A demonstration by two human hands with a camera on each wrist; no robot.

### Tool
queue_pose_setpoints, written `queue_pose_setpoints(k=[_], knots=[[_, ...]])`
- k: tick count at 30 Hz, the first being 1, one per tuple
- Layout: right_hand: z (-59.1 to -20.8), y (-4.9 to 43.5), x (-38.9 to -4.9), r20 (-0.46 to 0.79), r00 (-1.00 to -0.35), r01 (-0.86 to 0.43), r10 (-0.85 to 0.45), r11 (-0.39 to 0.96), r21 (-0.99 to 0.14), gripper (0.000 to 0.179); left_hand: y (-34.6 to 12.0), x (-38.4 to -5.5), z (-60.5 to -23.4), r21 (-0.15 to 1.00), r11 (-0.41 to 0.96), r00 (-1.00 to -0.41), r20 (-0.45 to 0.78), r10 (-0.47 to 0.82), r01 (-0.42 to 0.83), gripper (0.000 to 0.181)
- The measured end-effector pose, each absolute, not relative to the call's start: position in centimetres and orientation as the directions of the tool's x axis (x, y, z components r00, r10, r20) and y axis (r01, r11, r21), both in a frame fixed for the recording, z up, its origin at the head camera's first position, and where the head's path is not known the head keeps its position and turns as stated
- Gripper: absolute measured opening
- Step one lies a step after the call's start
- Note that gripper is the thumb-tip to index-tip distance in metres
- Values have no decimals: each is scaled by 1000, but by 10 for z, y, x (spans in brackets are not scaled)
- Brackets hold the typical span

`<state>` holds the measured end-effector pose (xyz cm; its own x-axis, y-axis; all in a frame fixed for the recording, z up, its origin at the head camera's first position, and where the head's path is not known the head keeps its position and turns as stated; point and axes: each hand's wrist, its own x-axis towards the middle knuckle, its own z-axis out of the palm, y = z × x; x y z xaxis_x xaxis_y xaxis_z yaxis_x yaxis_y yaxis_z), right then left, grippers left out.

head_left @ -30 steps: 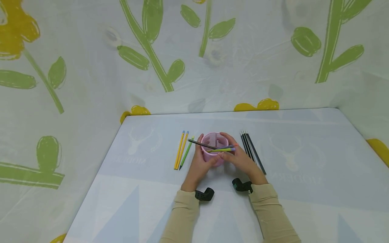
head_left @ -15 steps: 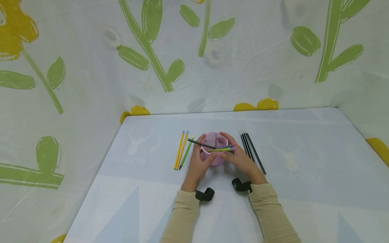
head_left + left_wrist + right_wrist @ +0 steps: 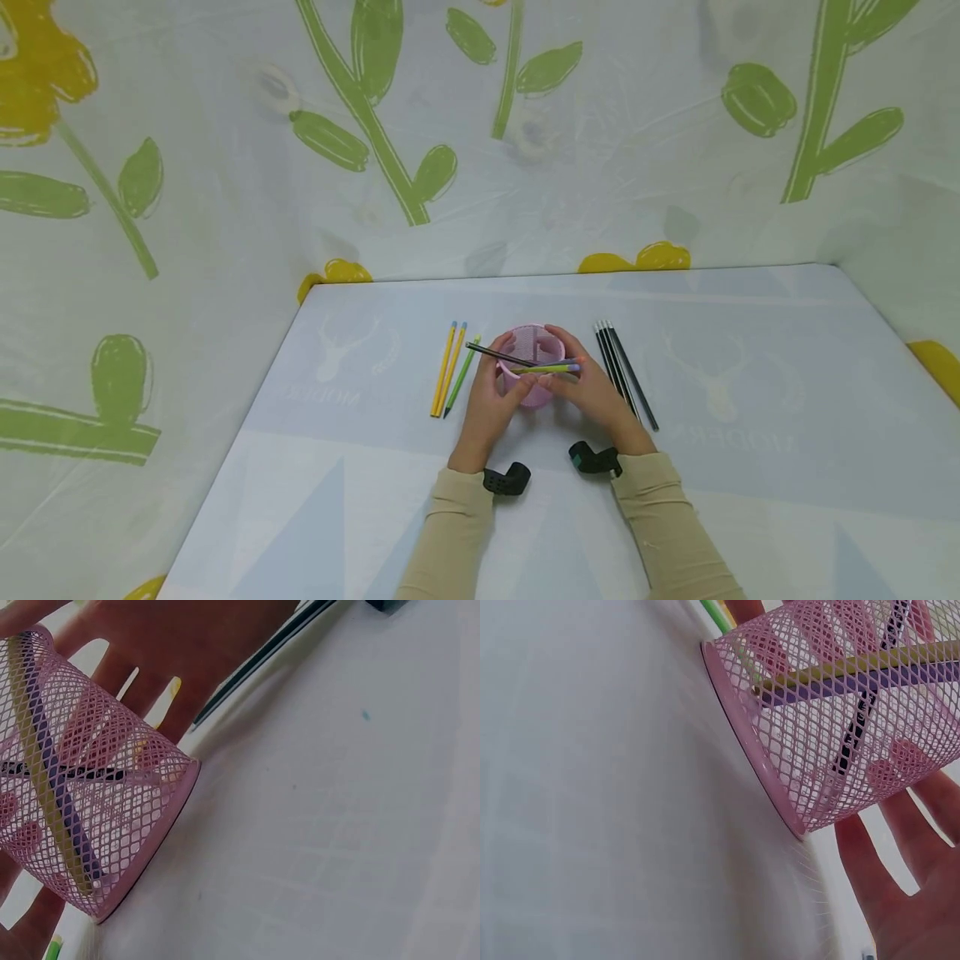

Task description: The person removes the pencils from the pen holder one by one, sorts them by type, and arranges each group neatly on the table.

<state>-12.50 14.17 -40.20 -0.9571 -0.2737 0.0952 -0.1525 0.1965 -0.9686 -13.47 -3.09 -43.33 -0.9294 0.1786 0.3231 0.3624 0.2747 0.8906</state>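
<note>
- Hardly anything had moved since the earlier frame: the pink mesh cup (image 3: pixel 536 397) stayed between both hands, with only a slight shift at the right wrist.
- Left hand (image 3: pixel 489 410) and right hand (image 3: pixel 596 402) grasped it from opposite sides, fingers round the wall, thumbs near the front; whether its base touched the table (image 3: pixel 750 500) I could not tell.
- It looked light and fairly stiff, the mesh probably giving good friction but liable to dent under a hard squeeze.
- Mid-wall seemed the best hold, kept level, since the black pencil (image 3: pixel 493 353) and yellow-green pencil (image 3: pixel 546 369) leaned loosely inside and could slide.
</note>
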Motion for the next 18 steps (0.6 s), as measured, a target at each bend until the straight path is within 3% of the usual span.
queue_pose_setpoints(k=[18], knots=[[-405,142,-126,117,-952,-165,-282,155,-974,69,-31,-134,-433,901,278,-940,293,178,333,62]])
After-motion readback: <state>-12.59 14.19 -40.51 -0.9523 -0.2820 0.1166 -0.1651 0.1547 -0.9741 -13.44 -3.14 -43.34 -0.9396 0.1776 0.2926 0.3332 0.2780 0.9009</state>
